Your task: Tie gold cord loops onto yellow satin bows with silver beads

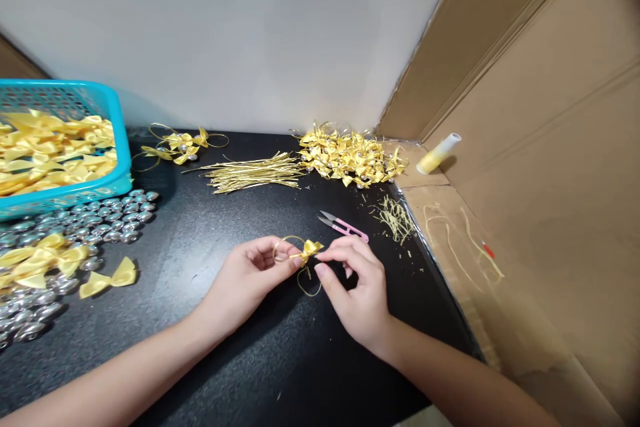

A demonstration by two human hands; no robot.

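Observation:
Between thumb and fingers, my left hand pinches a small yellow ribbon bow with a gold cord looped around it. The cord's loops stick out above and below the bow. My right hand is at the bow's right side, thumb and index finger a little apart; no held thing shows between them. Just beyond the right hand lie pink thread snips with their blades pointing left. A bundle of gold cords rests on the black table farther back.
A turquoise basket of yellow bows stands at left, near silver beads and loose bows. Finished-looking bows with cord loops are heaped at the back. Cord scraps and a yellow-white tube are at right, beside cardboard.

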